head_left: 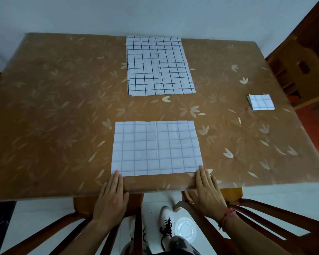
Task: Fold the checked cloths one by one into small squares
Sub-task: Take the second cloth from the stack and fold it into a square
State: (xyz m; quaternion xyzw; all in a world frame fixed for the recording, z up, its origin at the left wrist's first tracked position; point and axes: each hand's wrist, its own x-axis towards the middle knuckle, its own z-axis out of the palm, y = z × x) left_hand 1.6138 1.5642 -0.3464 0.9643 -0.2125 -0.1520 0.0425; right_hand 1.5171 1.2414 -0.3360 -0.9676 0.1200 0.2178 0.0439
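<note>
A white cloth with a pale blue check lies flat near the table's front edge, its faint side up. My left hand rests flat with fingertips at its near left corner. My right hand lies flat with fingertips touching its near right corner. Neither hand grips the cloth. A stack of white cloths with a dark check lies flat at the far middle of the table. A small folded checked square sits at the right edge.
The table carries a brown leaf-patterned cover. Wooden chairs stand at the near edge on both sides of my legs. A wooden cabinet stands at the far right. A white wall runs behind.
</note>
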